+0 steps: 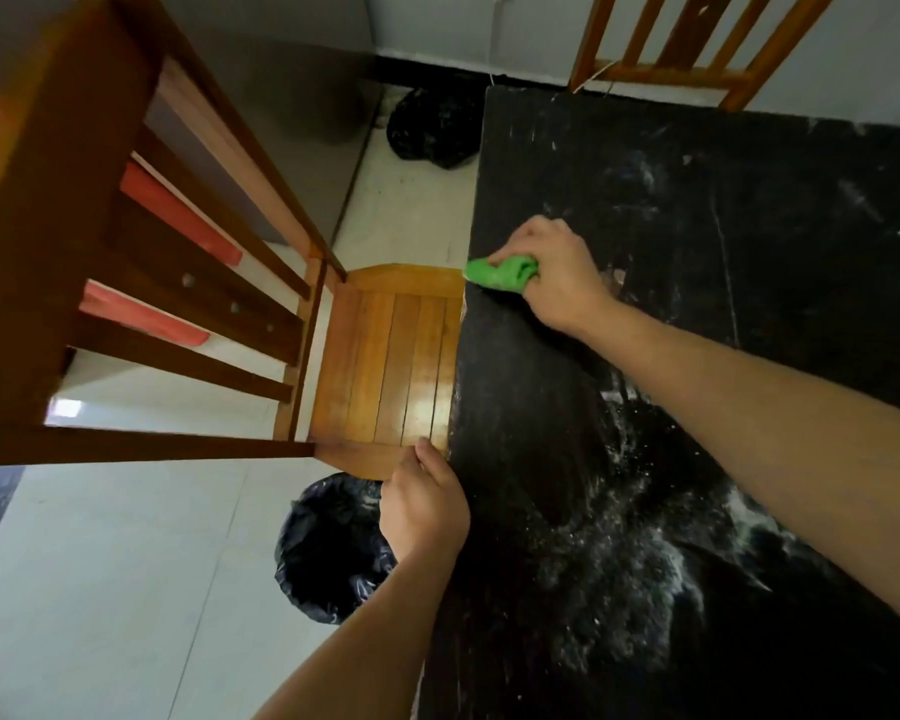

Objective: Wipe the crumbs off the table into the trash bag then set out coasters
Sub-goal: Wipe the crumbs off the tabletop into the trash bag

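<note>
My right hand [557,275] grips the cloth [500,275] at the left edge of the table [749,252]. My left hand [424,504] curls at that edge above the bag [328,553]; I cannot tell what it holds. Nearer me, crumbs [624,558] speckle the table.

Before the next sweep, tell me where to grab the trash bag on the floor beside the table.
Pinch the trash bag by its upper rim on the side nearest the table, coming down from above beside the left hand. Its mouth seems to face up and its crumpled sides look slack, so the rim should hold it open.
</note>
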Available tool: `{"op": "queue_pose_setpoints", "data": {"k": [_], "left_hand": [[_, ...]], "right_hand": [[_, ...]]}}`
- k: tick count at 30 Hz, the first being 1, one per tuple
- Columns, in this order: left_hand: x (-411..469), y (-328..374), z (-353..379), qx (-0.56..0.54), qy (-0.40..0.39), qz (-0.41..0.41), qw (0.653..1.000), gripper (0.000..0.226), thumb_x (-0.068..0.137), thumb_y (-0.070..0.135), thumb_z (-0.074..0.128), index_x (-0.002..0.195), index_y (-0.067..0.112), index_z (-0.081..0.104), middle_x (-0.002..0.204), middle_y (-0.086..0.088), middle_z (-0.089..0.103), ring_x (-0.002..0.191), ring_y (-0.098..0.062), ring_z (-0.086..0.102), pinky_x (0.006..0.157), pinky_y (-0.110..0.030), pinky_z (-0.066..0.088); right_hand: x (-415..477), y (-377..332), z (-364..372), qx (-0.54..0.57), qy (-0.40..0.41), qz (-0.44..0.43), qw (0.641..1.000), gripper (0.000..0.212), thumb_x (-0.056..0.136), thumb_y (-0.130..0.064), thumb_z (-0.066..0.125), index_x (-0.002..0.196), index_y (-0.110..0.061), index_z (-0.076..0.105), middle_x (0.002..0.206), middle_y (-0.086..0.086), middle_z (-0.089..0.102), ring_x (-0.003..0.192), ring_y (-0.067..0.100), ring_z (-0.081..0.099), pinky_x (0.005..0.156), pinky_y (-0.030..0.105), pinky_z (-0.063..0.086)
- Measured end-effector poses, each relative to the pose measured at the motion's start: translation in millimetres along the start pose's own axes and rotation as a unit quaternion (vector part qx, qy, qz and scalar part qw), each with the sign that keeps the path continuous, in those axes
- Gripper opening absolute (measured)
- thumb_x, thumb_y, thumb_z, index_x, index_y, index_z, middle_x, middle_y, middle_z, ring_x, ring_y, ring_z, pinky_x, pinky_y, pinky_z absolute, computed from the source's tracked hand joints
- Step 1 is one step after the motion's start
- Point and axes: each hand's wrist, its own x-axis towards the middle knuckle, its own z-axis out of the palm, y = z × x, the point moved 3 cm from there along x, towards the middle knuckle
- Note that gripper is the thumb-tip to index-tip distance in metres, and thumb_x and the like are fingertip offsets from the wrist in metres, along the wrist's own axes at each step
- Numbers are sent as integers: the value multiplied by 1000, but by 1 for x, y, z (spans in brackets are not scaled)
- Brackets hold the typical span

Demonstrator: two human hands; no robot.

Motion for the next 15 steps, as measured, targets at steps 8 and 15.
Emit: {"op": "queue_pose_setpoints", "data": {"k": [8,15], "left_hand": [[2,-5,3,-15,-40,-4,999,53,102,48,19,110,15,60,105,-11,65,97,-33,61,86,-44,50],[49,76,-12,-86,-107,17,990,65,102,54,15,118,8,58,98,-8,56,100,-25,53,86,-36,36]], "right_hand": [[-190,-13,6,31,-246,-190,950,24,77,-4,73,95,-21,76,99,-2,59,101,14,45,79,34,42],[-142,42,-64,74,-104,-17,992,38,68,16,73,89,-15,76,96,-4,59,92,19,55,79,29,46]]}}
